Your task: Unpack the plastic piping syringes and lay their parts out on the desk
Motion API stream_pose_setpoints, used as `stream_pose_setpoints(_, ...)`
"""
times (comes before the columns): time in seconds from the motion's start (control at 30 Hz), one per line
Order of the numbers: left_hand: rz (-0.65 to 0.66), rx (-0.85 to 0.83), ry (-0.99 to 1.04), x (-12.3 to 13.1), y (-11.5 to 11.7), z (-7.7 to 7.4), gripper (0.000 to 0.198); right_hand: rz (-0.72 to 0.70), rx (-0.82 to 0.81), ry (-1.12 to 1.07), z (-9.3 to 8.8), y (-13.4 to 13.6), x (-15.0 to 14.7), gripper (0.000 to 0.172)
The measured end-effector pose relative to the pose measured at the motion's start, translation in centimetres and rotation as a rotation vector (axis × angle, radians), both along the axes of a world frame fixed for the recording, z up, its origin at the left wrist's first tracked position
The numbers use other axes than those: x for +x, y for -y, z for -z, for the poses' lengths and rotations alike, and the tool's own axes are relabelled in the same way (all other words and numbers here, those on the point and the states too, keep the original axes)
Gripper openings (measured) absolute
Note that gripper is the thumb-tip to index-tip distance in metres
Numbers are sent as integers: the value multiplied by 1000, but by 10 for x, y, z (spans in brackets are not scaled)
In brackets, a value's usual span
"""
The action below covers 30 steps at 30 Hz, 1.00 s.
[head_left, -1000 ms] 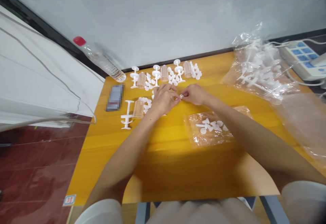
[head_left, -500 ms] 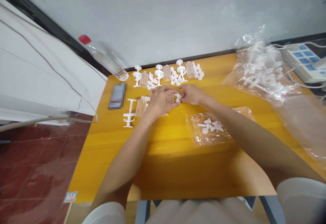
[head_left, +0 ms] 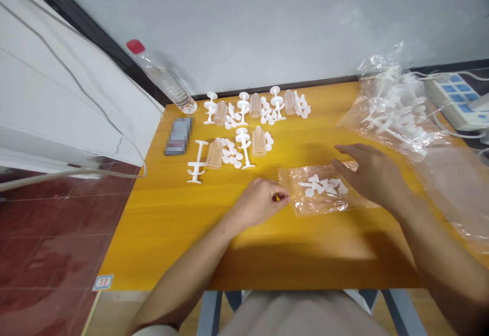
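My left hand (head_left: pixel 259 203) rests on the yellow table (head_left: pixel 191 234) with its fingers curled, pinching the left edge of a small clear bag (head_left: pixel 321 189) of white plastic caps. My right hand (head_left: pixel 369 172) hovers flat with fingers stretched out over the bag's right side, holding nothing. Farther back lie two rows of white plungers and clear small cups; the nearest set is a plunger (head_left: pixel 244 147) beside a cup (head_left: pixel 259 141) with loose white caps around them.
A clear water bottle with a red cap (head_left: pixel 162 77) leans at the table's back left, next to a dark phone (head_left: pixel 178 135). A large clear bag of white plungers (head_left: pixel 393 109) lies at the right, with a power strip (head_left: pixel 456 99) behind it. Red floor lies left.
Both hands have drawn back from the rows of parts toward me, leaving a plunger and cup set standing there. The left hand now pinches the small bag's edge; the right hand has opened above it.
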<state>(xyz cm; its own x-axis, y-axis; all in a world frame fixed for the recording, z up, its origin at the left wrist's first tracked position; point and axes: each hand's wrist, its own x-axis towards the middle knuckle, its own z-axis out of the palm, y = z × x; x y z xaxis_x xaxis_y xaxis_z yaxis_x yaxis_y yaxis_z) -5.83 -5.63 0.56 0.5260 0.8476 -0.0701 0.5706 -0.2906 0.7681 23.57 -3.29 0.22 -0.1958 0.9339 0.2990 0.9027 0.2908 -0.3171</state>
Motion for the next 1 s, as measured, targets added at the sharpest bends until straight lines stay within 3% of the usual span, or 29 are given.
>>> stream_pose_setpoints(0.07, -42, 59, -26, 9, 2, 5, 11, -45, 89, 51, 15, 27, 13, 35)
stream_pose_setpoints(0.17, -102, 190, -71, 15, -1, 4, 10, -90, 103, 112, 34, 46, 12, 29)
stream_pose_setpoints(0.27, -29, 229, -219, 14, -3, 5, 17, -107, 96, 109, 44, 45, 4, 27)
stream_pose_setpoints(0.37, -45, 233, -302, 14, -5, 15, 25, -114, 149, 72, 52, 41, 2, 27)
stream_pose_setpoints(0.43, -99, 272, -243, 19, -7, 25, 7, -112, 182, 50, 58, 39, 2, 26)
stream_pose_setpoints(0.53, -79, 323, -122, 27, -12, 40, 30, -113, 191, 23, 64, 38, 2, 27)
stream_pose_setpoints(0.6, -10, 343, -82, 27, -13, 43, 24, -112, 186, 15, 67, 37, 2, 29)
stream_pose_setpoints(0.67, 38, 327, -36, 19, -14, 38, 19, -103, 180, 6, 67, 36, 3, 29)
stream_pose_setpoints(0.77, -36, 266, -17, -3, -21, 14, 20, -93, 165, -13, 64, 35, 7, 28)
stream_pose_setpoints(0.9, -113, 392, -281, -10, -56, -21, 25, -89, 140, -1, 56, 34, 7, 27)
stream_pose_setpoints(1.0, -29, 444, -515, 8, -92, -28, 25, -37, 148, 36, 47, 36, 6, 28)
